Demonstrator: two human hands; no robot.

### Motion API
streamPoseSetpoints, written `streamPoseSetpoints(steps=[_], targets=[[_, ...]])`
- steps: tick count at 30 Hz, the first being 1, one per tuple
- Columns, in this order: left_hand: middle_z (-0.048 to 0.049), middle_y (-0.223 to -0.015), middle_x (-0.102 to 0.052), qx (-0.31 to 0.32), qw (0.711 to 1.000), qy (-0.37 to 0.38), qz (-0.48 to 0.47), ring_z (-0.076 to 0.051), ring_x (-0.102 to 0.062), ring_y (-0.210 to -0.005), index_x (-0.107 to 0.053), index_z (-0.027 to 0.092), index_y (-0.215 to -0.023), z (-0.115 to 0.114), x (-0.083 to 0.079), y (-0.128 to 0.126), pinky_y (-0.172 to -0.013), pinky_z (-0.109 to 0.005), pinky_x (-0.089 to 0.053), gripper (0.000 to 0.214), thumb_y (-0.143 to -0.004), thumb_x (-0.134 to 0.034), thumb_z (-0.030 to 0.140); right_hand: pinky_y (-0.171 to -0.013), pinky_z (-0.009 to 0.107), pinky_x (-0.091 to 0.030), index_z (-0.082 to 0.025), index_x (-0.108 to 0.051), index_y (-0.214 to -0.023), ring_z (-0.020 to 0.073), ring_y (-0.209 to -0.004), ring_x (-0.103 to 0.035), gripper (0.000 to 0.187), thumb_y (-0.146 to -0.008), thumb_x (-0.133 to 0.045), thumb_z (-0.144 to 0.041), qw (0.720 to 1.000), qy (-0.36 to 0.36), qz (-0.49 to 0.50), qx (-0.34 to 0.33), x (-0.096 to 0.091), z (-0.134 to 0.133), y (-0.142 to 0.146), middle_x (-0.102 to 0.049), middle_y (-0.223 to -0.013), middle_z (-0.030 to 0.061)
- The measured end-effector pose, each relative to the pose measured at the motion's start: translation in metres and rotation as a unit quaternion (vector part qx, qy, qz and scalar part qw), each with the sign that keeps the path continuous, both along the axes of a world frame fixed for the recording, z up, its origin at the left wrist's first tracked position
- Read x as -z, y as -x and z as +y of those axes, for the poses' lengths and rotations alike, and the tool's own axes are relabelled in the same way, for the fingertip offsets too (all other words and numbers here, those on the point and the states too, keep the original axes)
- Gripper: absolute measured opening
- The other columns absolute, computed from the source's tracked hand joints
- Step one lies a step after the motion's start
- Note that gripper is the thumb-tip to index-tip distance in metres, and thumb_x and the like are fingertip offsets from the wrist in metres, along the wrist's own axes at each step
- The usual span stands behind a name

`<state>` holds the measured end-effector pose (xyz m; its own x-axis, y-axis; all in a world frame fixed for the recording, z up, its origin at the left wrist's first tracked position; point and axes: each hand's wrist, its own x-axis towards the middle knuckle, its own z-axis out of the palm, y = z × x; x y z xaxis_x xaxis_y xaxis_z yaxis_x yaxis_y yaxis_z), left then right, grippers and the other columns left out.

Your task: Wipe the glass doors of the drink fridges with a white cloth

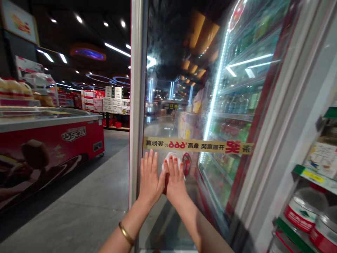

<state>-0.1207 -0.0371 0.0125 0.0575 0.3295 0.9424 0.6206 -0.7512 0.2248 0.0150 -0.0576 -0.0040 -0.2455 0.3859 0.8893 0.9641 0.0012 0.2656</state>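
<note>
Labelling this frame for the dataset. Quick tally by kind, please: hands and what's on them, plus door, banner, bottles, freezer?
Hands: 2 (left hand, right hand)
Gold bangles: 1
Glass cooler doors touched: 1
Yellow door banners: 1
Red-labelled bottles: 2
Chest freezers: 1
Total: 8

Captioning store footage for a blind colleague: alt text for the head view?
A person's left hand, wearing a gold bangle, and right hand press flat on a refrigerator's glass door, the right over white cloth or paper, below a yellow promotional strip. A red chest freezer stands to the left.
</note>
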Motion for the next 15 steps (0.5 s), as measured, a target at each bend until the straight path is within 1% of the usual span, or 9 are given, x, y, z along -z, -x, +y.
streamPoseSetpoints(steps=[1, 3, 5, 7, 8, 9, 11, 13, 15], targets=[[-0.0124, -0.186, -0.019, 0.0, 1.0, -0.004, -0.011, -0.023, -0.011, -0.175, -0.01, 0.026, -0.178, 0.001, 0.001, 0.001, -0.143, -0.05, -0.011, 0.077, -0.112, -0.048, 0.035, -0.141, 0.057, -0.011, -0.014, -0.025, -0.177, 0.03, -0.175, -0.007, 0.083, -0.1, -0.056, -0.025, 1.0, 0.007, -0.026, -0.01, -0.013, 0.006, 0.006, -0.024, -0.185, 0.0141], [-0.0113, -0.186, -0.018, 0.003, 0.999, -0.014, -0.029, -0.022, -0.012, -0.175, -0.01, 0.027, -0.178, 0.002, 0.001, 0.002, -0.143, -0.049, -0.013, 0.078, -0.111, -0.048, 0.035, -0.141, 0.058, -0.007, -0.014, -0.022, -0.177, 0.0309, -0.175, -0.006, 0.088, -0.1, -0.061, -0.031, 0.999, 0.01, -0.037, -0.019, -0.056, 0.017, 0.008, -0.021, -0.186, 0.0151], [-0.0107, -0.187, -0.015, 0.01, 0.999, -0.013, -0.033, -0.023, -0.01, -0.175, -0.01, 0.028, -0.179, 0.003, 0.0, 0.003, -0.142, -0.05, -0.013, 0.078, -0.111, -0.049, 0.035, -0.139, 0.065, -0.007, -0.008, -0.015, -0.177, 0.0371, -0.174, -0.001, 0.103, -0.099, -0.068, -0.048, 1.0, 0.001, 0.007, -0.012, -0.1, 0.019, -0.008, -0.013, -0.186, 0.0219], [-0.0111, -0.187, -0.013, 0.021, 0.999, -0.003, -0.028, -0.024, -0.007, -0.175, -0.009, 0.028, -0.179, 0.003, -0.002, 0.002, -0.143, -0.052, -0.01, 0.078, -0.112, -0.048, 0.034, -0.137, 0.071, -0.009, -0.004, -0.009, -0.177, 0.0422, -0.174, 0.003, 0.12, -0.095, -0.07, -0.067, 0.997, -0.018, 0.076, 0.014, -0.12, 0.012, -0.034, -0.007, -0.185, 0.027], [-0.0116, -0.188, -0.012, 0.026, 0.999, 0.002, -0.025, -0.024, -0.006, -0.175, -0.008, 0.027, -0.179, 0.004, -0.002, 0.001, -0.143, -0.053, -0.008, 0.077, -0.112, -0.047, 0.034, -0.136, 0.074, -0.01, -0.003, -0.007, -0.176, 0.0436, -0.173, 0.004, 0.125, -0.094, -0.07, -0.073, 0.993, -0.03, 0.108, 0.031, -0.117, 0.006, -0.047, -0.005, -0.185, 0.0288], [-0.012, -0.187, -0.012, 0.028, 0.999, 0.006, -0.025, -0.024, -0.005, -0.175, -0.008, 0.027, -0.179, 0.005, -0.001, 0.0, -0.142, -0.054, -0.007, 0.077, -0.112, -0.046, 0.034, -0.135, 0.075, -0.012, -0.001, -0.006, -0.176, 0.045, -0.173, 0.004, 0.129, -0.093, -0.069, -0.077, 0.989, -0.04, 0.132, 0.049, -0.105, -0.002, -0.056, -0.005, -0.184, 0.0308], [-0.0126, -0.187, -0.013, 0.018, 1.0, 0.009, -0.022, -0.025, -0.003, -0.175, -0.007, 0.027, -0.179, 0.007, 0.002, -0.004, -0.142, -0.056, -0.006, 0.077, -0.112, -0.046, 0.034, -0.132, 0.078, -0.019, 0.002, -0.005, -0.174, 0.048, -0.172, 0.002, 0.132, -0.092, -0.07, -0.078, 0.985, -0.046, 0.148, 0.072, -0.065, -0.015, -0.063, -0.005, -0.182, 0.0351], [-0.0129, -0.187, -0.012, -0.008, 1.0, 0.003, -0.008, -0.026, 0.0, -0.175, -0.009, 0.027, -0.179, 0.01, 0.006, -0.007, -0.142, -0.057, -0.004, 0.078, -0.112, -0.047, 0.035, -0.129, 0.08, -0.026, 0.005, -0.007, -0.174, 0.0508, -0.171, -0.002, 0.131, -0.092, -0.071, -0.075, 0.99, -0.027, 0.122, 0.067, -0.023, -0.023, -0.053, -0.008, -0.181, 0.0373], [-0.013, -0.187, -0.011, -0.033, 0.999, -0.01, 0.005, -0.027, 0.003, -0.175, -0.009, 0.027, -0.179, 0.012, 0.009, -0.009, -0.141, -0.056, -0.002, 0.079, -0.111, -0.049, 0.037, -0.128, 0.078, -0.03, 0.001, -0.013, -0.174, 0.0509, -0.171, -0.008, 0.124, -0.092, -0.071, -0.072, 0.997, 0.019, 0.063, 0.035, -0.002, -0.023, -0.038, -0.014, -0.182, 0.0343]])
